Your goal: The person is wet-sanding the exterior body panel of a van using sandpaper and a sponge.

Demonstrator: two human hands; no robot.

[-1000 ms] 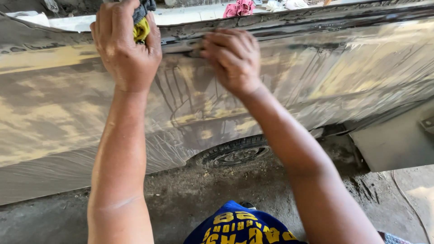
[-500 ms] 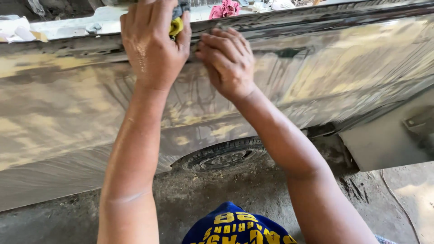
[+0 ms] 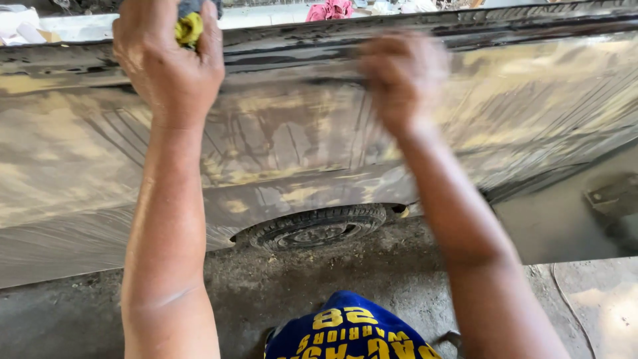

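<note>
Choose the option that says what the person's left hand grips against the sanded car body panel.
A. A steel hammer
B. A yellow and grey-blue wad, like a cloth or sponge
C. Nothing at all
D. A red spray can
B: the left hand is closed around a yellow and grey-blue wad at the top edge of the car body panel.

Scuffed, matt metal car panel (image 3: 279, 133); yellow cloth (image 3: 188, 28).

Dusty concrete floor (image 3: 372, 266), daylight.
</note>
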